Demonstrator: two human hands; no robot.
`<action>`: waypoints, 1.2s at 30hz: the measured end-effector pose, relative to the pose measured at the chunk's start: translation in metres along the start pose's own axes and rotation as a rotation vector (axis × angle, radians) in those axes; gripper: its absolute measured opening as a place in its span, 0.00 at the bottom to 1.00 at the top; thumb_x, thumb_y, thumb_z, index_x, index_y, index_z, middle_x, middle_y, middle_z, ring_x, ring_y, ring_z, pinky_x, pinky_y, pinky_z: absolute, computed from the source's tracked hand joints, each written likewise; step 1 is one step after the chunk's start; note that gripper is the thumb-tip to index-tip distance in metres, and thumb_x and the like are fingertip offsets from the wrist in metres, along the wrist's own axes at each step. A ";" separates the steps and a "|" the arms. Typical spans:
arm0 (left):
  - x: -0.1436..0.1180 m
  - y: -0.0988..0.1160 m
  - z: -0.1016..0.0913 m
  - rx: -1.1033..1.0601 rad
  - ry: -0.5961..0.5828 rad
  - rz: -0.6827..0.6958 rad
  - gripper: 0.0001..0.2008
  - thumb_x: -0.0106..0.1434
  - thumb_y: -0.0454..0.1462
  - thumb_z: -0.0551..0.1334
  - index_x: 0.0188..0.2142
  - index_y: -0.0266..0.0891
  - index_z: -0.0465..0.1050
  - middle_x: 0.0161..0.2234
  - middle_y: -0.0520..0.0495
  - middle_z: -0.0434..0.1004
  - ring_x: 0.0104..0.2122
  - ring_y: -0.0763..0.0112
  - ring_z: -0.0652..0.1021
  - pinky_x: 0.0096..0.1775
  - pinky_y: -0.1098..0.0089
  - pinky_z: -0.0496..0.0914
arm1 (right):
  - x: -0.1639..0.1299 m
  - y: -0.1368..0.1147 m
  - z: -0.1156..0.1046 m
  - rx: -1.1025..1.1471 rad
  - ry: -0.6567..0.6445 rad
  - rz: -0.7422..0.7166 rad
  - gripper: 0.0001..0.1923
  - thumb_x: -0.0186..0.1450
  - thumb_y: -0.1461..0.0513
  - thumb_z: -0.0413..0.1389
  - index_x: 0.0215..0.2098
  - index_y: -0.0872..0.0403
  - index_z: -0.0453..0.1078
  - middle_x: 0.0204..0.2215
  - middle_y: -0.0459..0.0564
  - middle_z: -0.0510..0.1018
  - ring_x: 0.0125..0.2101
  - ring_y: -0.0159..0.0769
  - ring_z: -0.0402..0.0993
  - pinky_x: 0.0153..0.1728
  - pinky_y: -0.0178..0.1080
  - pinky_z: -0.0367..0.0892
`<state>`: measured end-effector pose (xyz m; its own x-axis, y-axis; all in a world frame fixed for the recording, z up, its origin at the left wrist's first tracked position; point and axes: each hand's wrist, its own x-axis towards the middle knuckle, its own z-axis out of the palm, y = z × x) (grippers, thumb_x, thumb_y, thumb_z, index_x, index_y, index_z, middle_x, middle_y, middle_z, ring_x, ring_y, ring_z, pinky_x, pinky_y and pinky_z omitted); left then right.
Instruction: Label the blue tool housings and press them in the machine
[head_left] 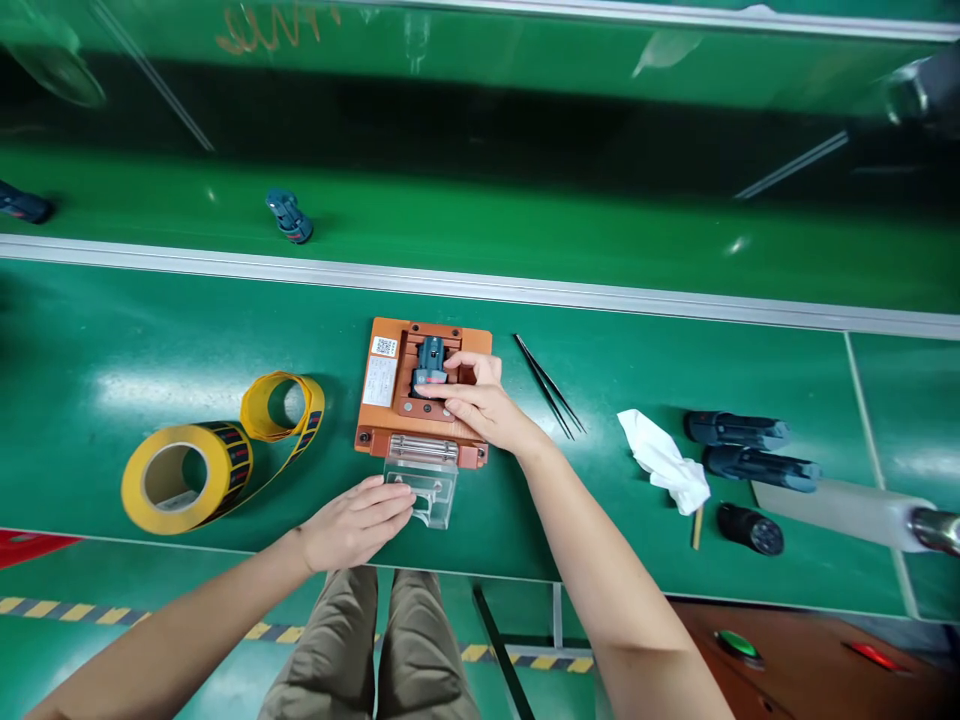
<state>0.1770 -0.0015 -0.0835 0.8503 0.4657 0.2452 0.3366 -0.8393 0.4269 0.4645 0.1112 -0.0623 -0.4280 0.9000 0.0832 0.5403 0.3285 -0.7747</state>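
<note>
Under the right hand (480, 400), the blue part (430, 362).

A factory assembly line is shown: a green workbench (150, 330) is set beside a conveyor belt (525, 225) carrying parts (289, 215), with an orange jig (382, 400), label rolls (187, 475) and hazard-striped floor tape (45, 608).

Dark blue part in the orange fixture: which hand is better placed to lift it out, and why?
Probably the right hand: its fingers already rest on the dark blue part. The left hand lies by the clear plastic flap.

Bright overhead glare, blurred bowed edges
</note>
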 end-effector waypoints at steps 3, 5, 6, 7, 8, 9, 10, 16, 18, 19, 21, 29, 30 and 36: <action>0.000 0.001 0.000 -0.008 0.006 -0.011 0.20 0.64 0.30 0.61 0.55 0.37 0.73 0.52 0.39 0.80 0.58 0.62 0.75 0.67 0.58 0.56 | -0.001 -0.009 0.000 0.051 0.066 0.086 0.21 0.73 0.50 0.44 0.52 0.42 0.76 0.50 0.52 0.64 0.55 0.45 0.59 0.61 0.55 0.54; 0.000 0.002 0.000 -0.022 0.016 -0.020 0.20 0.63 0.30 0.61 0.55 0.36 0.73 0.53 0.38 0.80 0.58 0.60 0.75 0.68 0.57 0.56 | 0.003 -0.015 0.002 0.026 0.177 0.206 0.21 0.70 0.49 0.50 0.53 0.49 0.73 0.48 0.55 0.65 0.53 0.46 0.61 0.56 0.52 0.61; 0.000 0.003 -0.001 -0.028 0.016 -0.025 0.20 0.62 0.30 0.61 0.55 0.35 0.73 0.53 0.38 0.80 0.58 0.59 0.75 0.67 0.56 0.56 | 0.006 -0.018 0.004 -0.021 0.207 0.256 0.24 0.67 0.47 0.54 0.52 0.53 0.72 0.46 0.56 0.66 0.51 0.47 0.62 0.53 0.52 0.64; 0.000 0.003 -0.001 -0.032 0.018 -0.030 0.20 0.62 0.30 0.61 0.54 0.35 0.73 0.53 0.38 0.80 0.58 0.59 0.74 0.67 0.54 0.57 | 0.011 -0.021 0.005 -0.085 0.211 0.291 0.28 0.62 0.45 0.59 0.51 0.56 0.71 0.45 0.57 0.67 0.48 0.49 0.63 0.50 0.52 0.66; 0.000 0.003 0.000 -0.031 0.019 -0.036 0.20 0.62 0.30 0.61 0.54 0.36 0.73 0.53 0.37 0.80 0.58 0.58 0.74 0.67 0.53 0.57 | 0.016 -0.025 0.007 -0.156 0.191 0.306 0.30 0.58 0.43 0.62 0.47 0.57 0.70 0.43 0.57 0.67 0.47 0.50 0.63 0.48 0.53 0.67; -0.001 0.003 0.000 -0.026 0.021 -0.044 0.19 0.62 0.30 0.60 0.54 0.37 0.74 0.53 0.37 0.80 0.58 0.58 0.74 0.66 0.51 0.58 | 0.022 -0.029 0.007 -0.220 0.158 0.304 0.31 0.55 0.43 0.64 0.44 0.58 0.70 0.41 0.57 0.68 0.45 0.51 0.63 0.47 0.53 0.67; 0.000 0.004 0.000 -0.020 0.026 -0.056 0.19 0.62 0.31 0.60 0.53 0.38 0.74 0.53 0.37 0.80 0.58 0.57 0.75 0.66 0.50 0.59 | 0.027 -0.036 0.006 -0.270 0.130 0.296 0.30 0.54 0.43 0.65 0.41 0.57 0.69 0.40 0.57 0.69 0.45 0.52 0.64 0.47 0.53 0.67; 0.021 0.036 -0.021 -0.082 0.118 -0.206 0.11 0.63 0.36 0.62 0.45 0.40 0.77 0.49 0.39 0.82 0.55 0.53 0.77 0.64 0.40 0.58 | 0.007 -0.107 -0.023 -0.124 0.162 0.413 0.27 0.57 0.49 0.64 0.46 0.55 0.63 0.39 0.56 0.77 0.40 0.47 0.74 0.41 0.46 0.69; 0.039 0.059 -0.044 -0.164 0.266 -0.436 0.09 0.66 0.37 0.59 0.43 0.40 0.77 0.47 0.39 0.82 0.53 0.54 0.78 0.62 0.39 0.58 | -0.021 -0.139 -0.035 0.004 0.141 0.393 0.27 0.59 0.50 0.62 0.51 0.53 0.62 0.41 0.54 0.79 0.39 0.43 0.76 0.41 0.44 0.70; 0.050 0.071 -0.060 -0.234 0.370 -0.583 0.10 0.68 0.38 0.58 0.44 0.40 0.77 0.47 0.39 0.82 0.52 0.56 0.78 0.61 0.41 0.60 | -0.036 -0.155 -0.040 0.047 0.139 0.355 0.27 0.60 0.50 0.62 0.52 0.52 0.62 0.42 0.53 0.79 0.40 0.43 0.77 0.42 0.44 0.70; 0.073 0.088 -0.095 -0.465 0.583 -0.836 0.15 0.70 0.42 0.55 0.50 0.40 0.74 0.50 0.38 0.80 0.51 0.59 0.78 0.57 0.50 0.68 | -0.066 -0.184 -0.047 0.097 0.161 0.263 0.24 0.60 0.53 0.63 0.51 0.50 0.64 0.46 0.53 0.79 0.45 0.43 0.76 0.46 0.44 0.69; 0.136 0.135 -0.197 -1.260 0.364 -0.705 0.20 0.56 0.43 0.72 0.47 0.38 0.78 0.50 0.38 0.81 0.49 0.57 0.80 0.51 0.59 0.73 | -0.142 -0.257 -0.073 0.425 0.321 0.260 0.25 0.61 0.54 0.63 0.54 0.50 0.64 0.50 0.54 0.75 0.43 0.39 0.75 0.44 0.43 0.71; 0.141 0.145 -0.200 -1.234 0.388 -0.684 0.19 0.56 0.42 0.72 0.46 0.39 0.78 0.50 0.39 0.81 0.49 0.58 0.80 0.51 0.60 0.73 | -0.148 -0.262 -0.078 0.486 0.313 0.292 0.23 0.62 0.53 0.61 0.53 0.50 0.64 0.47 0.53 0.77 0.39 0.37 0.76 0.40 0.41 0.71; 0.172 0.203 -0.207 -1.155 0.409 -0.507 0.15 0.55 0.40 0.72 0.42 0.40 0.80 0.49 0.41 0.81 0.49 0.58 0.80 0.53 0.57 0.73 | -0.184 -0.283 -0.101 0.734 0.417 0.383 0.16 0.64 0.47 0.58 0.36 0.50 0.63 0.24 0.40 0.70 0.22 0.28 0.62 0.23 0.33 0.57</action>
<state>0.3076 -0.0337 0.2257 0.4824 0.8759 -0.0042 -0.1298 0.0762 0.9886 0.4636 -0.1189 0.2052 0.0569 0.9868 -0.1516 -0.0641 -0.1480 -0.9869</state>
